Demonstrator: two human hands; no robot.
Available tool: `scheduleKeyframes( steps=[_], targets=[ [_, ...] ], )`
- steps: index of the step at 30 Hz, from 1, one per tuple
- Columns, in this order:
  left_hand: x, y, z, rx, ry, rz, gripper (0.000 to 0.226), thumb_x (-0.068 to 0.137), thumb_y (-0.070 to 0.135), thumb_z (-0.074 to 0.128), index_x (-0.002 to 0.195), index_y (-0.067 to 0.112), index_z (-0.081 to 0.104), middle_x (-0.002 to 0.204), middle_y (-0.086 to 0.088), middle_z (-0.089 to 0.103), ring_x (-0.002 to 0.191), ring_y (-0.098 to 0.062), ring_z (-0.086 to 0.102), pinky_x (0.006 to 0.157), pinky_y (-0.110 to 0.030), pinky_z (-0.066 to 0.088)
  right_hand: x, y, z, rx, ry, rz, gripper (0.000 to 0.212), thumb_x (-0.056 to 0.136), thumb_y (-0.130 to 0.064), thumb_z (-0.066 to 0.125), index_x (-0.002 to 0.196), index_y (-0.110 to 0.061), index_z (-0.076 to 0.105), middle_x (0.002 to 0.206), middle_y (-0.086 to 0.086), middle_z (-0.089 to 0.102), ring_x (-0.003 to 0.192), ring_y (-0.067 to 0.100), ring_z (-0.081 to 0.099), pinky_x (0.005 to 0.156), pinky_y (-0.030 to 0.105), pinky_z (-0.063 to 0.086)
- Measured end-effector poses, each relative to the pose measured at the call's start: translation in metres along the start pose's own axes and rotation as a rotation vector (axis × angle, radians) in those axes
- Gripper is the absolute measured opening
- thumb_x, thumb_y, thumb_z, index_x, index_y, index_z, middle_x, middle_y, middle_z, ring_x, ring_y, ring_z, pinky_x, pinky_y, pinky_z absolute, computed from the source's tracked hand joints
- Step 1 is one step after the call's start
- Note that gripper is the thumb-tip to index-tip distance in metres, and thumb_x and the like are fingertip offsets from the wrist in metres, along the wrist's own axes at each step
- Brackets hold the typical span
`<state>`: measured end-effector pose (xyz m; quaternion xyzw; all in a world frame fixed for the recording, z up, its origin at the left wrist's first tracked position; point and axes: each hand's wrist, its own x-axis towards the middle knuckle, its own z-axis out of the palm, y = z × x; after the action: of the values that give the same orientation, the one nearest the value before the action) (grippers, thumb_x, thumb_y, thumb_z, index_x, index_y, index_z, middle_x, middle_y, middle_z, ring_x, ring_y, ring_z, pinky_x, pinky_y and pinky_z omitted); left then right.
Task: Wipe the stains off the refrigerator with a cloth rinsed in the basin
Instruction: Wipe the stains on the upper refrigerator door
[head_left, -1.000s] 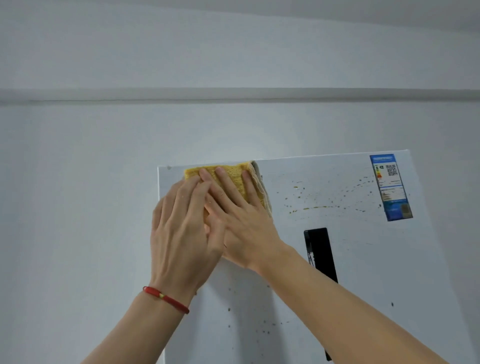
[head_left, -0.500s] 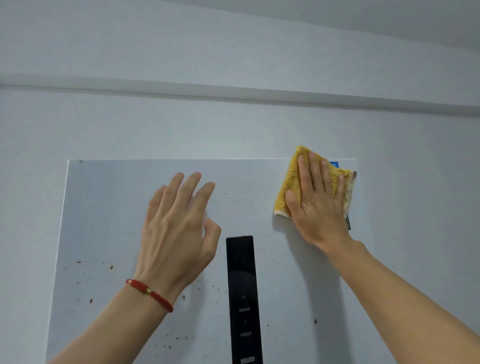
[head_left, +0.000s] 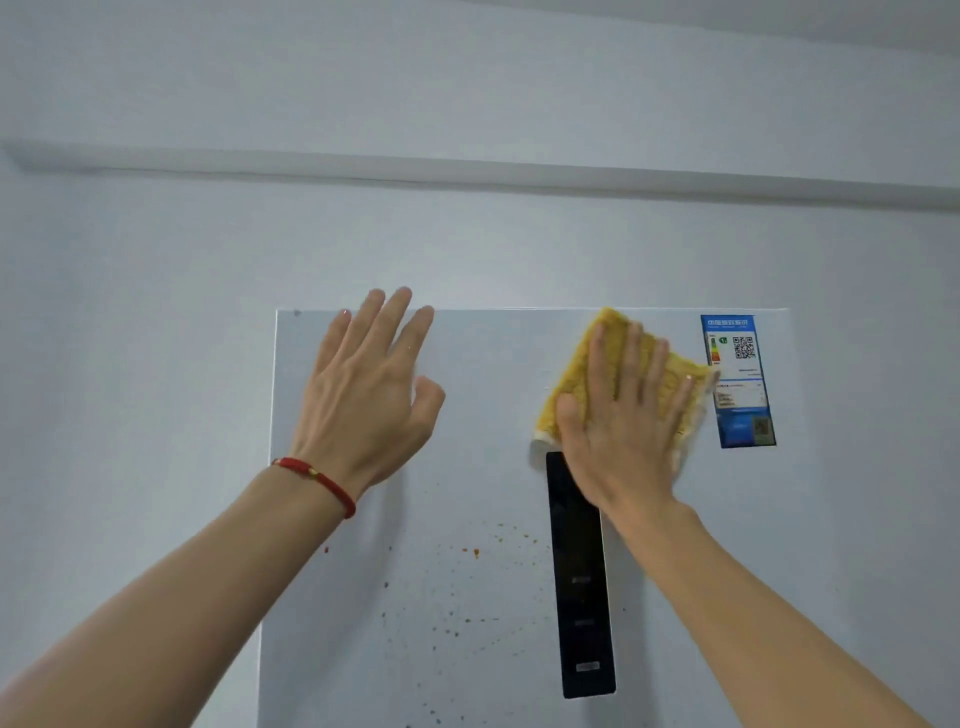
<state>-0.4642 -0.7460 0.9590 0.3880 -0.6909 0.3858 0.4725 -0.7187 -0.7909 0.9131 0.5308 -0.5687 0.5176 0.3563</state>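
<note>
Right hand (head_left: 623, 415) flat, fingers spread, pressing yellow cloth (head_left: 576, 374) on refrigerator door (head_left: 483, 395) top, beside label (head_left: 740, 379). Left hand (head_left: 371, 395) spread, empty. Stains (head_left: 467, 582) lie below both hands, between forearms, left of black panel (head_left: 582, 571).

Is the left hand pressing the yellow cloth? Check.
No, the right hand presses the yellow cloth; the left hand is spread open, apart from it.

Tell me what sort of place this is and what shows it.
Probably a home kitchen or utility corner. A white refrigerator with a black control panel and a blue energy label stands against a plain wall, and its door is spattered with stains.
</note>
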Motion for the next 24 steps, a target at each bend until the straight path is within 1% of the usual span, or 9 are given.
scheduleKeyframes(
  steps=[2, 4, 5, 7, 10, 13, 19, 22, 24],
  targets=[
    [0.017, -0.007, -0.003, -0.029, -0.027, -0.015, 0.068, 0.089, 0.032, 0.031, 0.152, 0.012, 0.042, 0.143, -0.012, 0.055, 0.14, -0.03, 0.044, 0.126, -0.047, 0.018, -0.004, -0.064, 0.007, -0.054, -0.007, -0.218, 0.078, 0.101, -0.053, 0.026, 0.166, -0.027, -0.006, 0.174, 0.008, -0.014, 0.159, 0.036, -0.016, 0.122, 0.069, -0.003],
    [0.03, -0.009, -0.007, -0.129, -0.014, -0.043, 0.065, 0.087, 0.033, 0.027, 0.144, 0.01, 0.047, 0.093, -0.005, 0.065, 0.093, -0.029, 0.059, 0.114, -0.046, 0.033, -0.023, -0.116, 0.016, -0.048, -0.039, -0.404, 0.077, 0.101, -0.053, 0.035, 0.167, -0.025, 0.008, 0.175, 0.008, -0.006, 0.159, 0.035, -0.015, 0.122, 0.068, 0.0],
    [0.035, -0.008, -0.007, -0.165, 0.018, -0.036, 0.062, 0.087, 0.033, 0.027, 0.14, 0.009, 0.05, 0.075, -0.001, 0.059, 0.072, -0.024, 0.054, 0.102, -0.045, 0.04, -0.033, -0.129, 0.019, -0.04, -0.076, -0.468, 0.076, 0.101, -0.053, 0.039, 0.166, -0.026, 0.014, 0.175, 0.008, -0.003, 0.159, 0.034, -0.017, 0.123, 0.068, 0.001],
    [0.039, -0.002, -0.008, -0.148, 0.056, 0.004, 0.057, 0.089, 0.035, 0.028, 0.134, 0.009, 0.053, 0.061, 0.003, 0.05, 0.059, -0.015, 0.044, 0.089, -0.044, 0.043, -0.047, -0.128, 0.02, -0.042, -0.117, -0.551, 0.074, 0.1, -0.055, 0.042, 0.165, -0.028, 0.019, 0.175, 0.007, 0.0, 0.159, 0.032, -0.018, 0.123, 0.067, 0.002],
    [0.026, 0.006, 0.0, -0.093, 0.029, 0.046, 0.055, 0.091, 0.038, 0.032, 0.134, 0.013, 0.056, 0.096, -0.002, 0.066, 0.095, -0.026, 0.059, 0.108, -0.053, 0.037, -0.045, -0.07, 0.015, -0.095, -0.043, -0.48, 0.077, 0.101, -0.06, 0.035, 0.167, -0.028, 0.012, 0.175, 0.006, -0.004, 0.16, 0.03, -0.013, 0.123, 0.069, 0.002],
    [0.0, 0.006, 0.014, -0.053, -0.018, 0.116, 0.054, 0.093, 0.04, 0.035, 0.138, 0.018, 0.054, 0.141, -0.006, 0.056, 0.136, -0.028, 0.045, 0.12, -0.056, 0.025, -0.03, 0.016, 0.003, -0.082, 0.004, -0.138, 0.077, 0.099, -0.06, 0.023, 0.167, -0.031, 0.0, 0.175, 0.005, -0.01, 0.16, 0.031, -0.011, 0.122, 0.069, -0.007],
    [-0.033, -0.015, 0.015, -0.068, -0.031, 0.066, 0.058, 0.093, 0.039, 0.036, 0.142, 0.015, 0.053, 0.155, -0.009, 0.045, 0.147, -0.03, 0.036, 0.122, -0.054, 0.025, -0.029, 0.139, -0.016, 0.104, -0.022, 0.436, 0.08, 0.091, -0.07, 0.01, 0.163, -0.041, -0.012, 0.173, -0.003, -0.018, 0.16, 0.024, -0.016, 0.123, 0.063, -0.01],
    [-0.049, -0.034, 0.008, -0.124, 0.033, 0.019, 0.052, 0.091, 0.027, 0.044, 0.139, 0.011, 0.056, 0.153, -0.008, 0.048, 0.146, -0.03, 0.038, 0.12, -0.052, 0.03, -0.047, 0.135, -0.009, 0.193, 0.026, 0.71, 0.083, 0.09, -0.068, 0.008, 0.164, -0.036, -0.012, 0.174, 0.004, -0.015, 0.16, 0.029, -0.015, 0.122, 0.067, -0.005],
    [-0.062, -0.048, 0.004, -0.173, 0.063, -0.022, 0.052, 0.088, 0.02, 0.047, 0.138, 0.01, 0.057, 0.152, -0.007, 0.049, 0.145, -0.029, 0.04, 0.115, -0.052, 0.038, -0.058, 0.104, -0.001, 0.176, 0.047, 0.692, 0.08, 0.093, -0.064, 0.007, 0.164, -0.033, -0.014, 0.173, 0.007, -0.016, 0.159, 0.032, -0.017, 0.121, 0.07, -0.006]
  ],
)
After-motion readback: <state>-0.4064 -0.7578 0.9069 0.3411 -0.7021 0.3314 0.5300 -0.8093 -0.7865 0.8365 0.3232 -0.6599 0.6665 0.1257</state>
